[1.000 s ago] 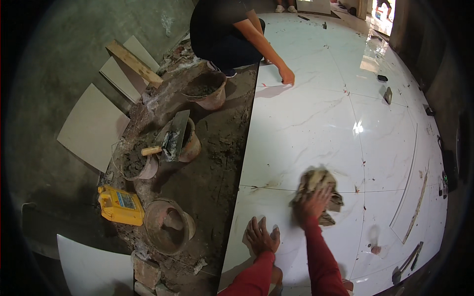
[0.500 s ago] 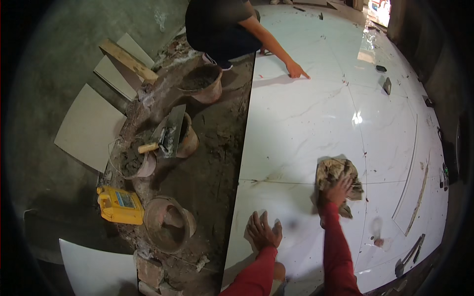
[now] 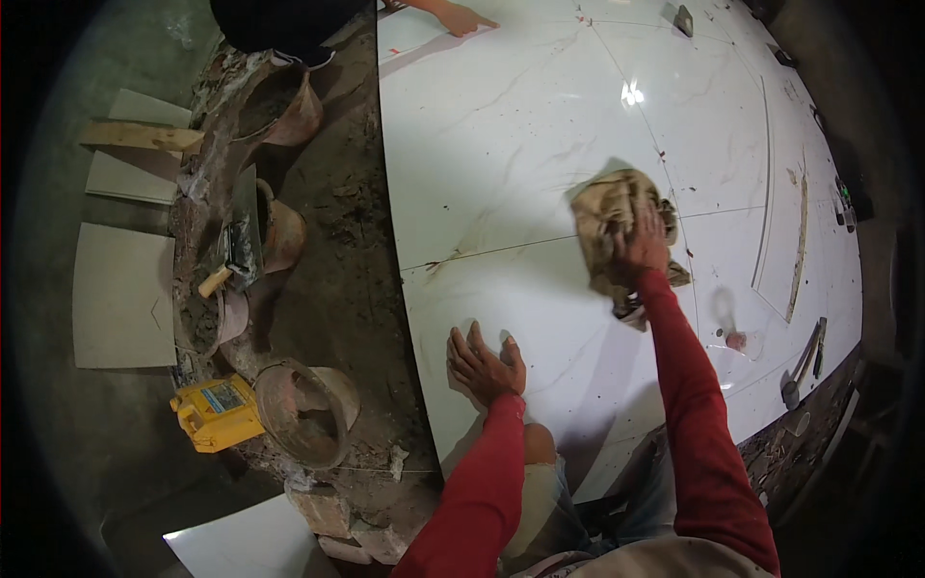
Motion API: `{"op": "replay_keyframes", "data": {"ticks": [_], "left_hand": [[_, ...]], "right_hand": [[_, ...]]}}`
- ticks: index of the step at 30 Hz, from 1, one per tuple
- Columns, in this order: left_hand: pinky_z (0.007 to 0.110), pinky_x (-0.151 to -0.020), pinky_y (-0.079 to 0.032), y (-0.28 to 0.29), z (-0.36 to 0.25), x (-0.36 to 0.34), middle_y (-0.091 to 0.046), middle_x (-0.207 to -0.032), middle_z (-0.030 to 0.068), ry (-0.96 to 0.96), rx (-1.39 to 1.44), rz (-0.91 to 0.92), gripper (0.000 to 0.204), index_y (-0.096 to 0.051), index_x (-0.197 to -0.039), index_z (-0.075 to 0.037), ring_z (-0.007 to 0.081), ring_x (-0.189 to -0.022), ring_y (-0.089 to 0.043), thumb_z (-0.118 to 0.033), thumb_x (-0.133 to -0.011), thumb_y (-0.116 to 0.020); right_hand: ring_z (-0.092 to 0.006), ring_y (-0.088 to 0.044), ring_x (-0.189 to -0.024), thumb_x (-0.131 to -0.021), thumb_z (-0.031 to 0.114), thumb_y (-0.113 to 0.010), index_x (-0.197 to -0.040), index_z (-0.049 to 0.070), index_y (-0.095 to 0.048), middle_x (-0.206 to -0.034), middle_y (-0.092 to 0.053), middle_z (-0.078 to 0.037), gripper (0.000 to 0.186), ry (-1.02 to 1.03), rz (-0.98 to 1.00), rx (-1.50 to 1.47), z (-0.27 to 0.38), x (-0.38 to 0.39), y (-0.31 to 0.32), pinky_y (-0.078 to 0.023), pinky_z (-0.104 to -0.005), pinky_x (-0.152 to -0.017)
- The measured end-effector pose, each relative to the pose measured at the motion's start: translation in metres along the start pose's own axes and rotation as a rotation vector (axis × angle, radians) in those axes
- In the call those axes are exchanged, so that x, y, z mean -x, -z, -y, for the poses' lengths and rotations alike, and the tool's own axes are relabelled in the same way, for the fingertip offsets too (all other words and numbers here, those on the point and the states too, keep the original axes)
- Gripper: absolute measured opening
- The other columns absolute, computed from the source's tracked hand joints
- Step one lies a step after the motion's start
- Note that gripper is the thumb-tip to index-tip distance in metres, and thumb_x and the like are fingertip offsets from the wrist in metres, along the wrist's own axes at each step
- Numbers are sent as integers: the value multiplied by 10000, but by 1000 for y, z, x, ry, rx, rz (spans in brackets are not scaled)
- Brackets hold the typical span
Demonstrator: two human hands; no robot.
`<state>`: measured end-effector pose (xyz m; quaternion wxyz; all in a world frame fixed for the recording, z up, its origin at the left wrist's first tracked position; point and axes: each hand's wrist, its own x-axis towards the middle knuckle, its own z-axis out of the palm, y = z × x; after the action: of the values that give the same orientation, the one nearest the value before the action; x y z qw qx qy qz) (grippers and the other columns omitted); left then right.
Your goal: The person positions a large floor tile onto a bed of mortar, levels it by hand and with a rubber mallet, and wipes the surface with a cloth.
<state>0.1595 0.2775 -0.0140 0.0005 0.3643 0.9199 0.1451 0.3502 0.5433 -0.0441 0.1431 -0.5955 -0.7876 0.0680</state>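
Note:
My right hand [image 3: 644,241] presses on a crumpled brown rag [image 3: 612,207], its fingers bent over the cloth. The rag lies on glossy white floor tiles [image 3: 501,212], across a thin joint and just left of where two joints cross. My left hand [image 3: 487,364] rests palm down on a tile near the floor's left edge, fingers spread, holding nothing. Both my arms wear red sleeves, and one knee shows beside the left forearm.
A co-worker's hand [image 3: 467,19] points at the far tiles. Left of the tile edge lies rough mortar ground with several buckets [image 3: 308,414], a trowel [image 3: 246,231] and a yellow jug [image 3: 214,412]. Loose tiles [image 3: 125,299] lie further left. A hammer-like tool [image 3: 792,390] lies at right.
My view has tilted down and turned, so the scene sits higher and further left. The rag has shifted slightly under my right hand. My left hand stays flat on the tile.

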Motion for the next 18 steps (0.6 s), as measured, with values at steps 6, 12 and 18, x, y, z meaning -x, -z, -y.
{"op": "replay_keyframes", "data": {"ticks": [6, 12, 18], "left_hand": [[553, -1164, -247, -3, 5, -4, -324, -1551, 176, -29, 17, -22, 673, -413, -1451, -127, 368, -1443, -291, -398, -879, -642], [555, -1166, -243, 2, 19, -9, -320, -1552, 183, 12, -10, -10, 674, -407, -1456, -126, 371, -1446, -284, -401, -884, -633], [536, -1167, -238, 2, 2, -3, -301, -1561, 175, 10, -55, 43, 660, -395, -1468, -139, 362, -1451, -276, -410, -904, -605]], "right_hand": [[-372, -153, -1519, -880, 471, -588, -1547, 46, -292, -1608, -254, -223, 844, -102, 39, 152, 98, 19, -32, -81, -526, -1242], [-420, -138, -1511, -857, 539, -580, -1537, -16, -276, -1602, -223, -271, 929, 54, 65, 113, 111, 3, -14, -66, -552, -1235], [-444, -190, -1492, -919, 552, -509, -1514, -34, -311, -1563, -305, -290, 858, -218, -174, 203, 64, -87, -37, -94, -540, -1226]]}}
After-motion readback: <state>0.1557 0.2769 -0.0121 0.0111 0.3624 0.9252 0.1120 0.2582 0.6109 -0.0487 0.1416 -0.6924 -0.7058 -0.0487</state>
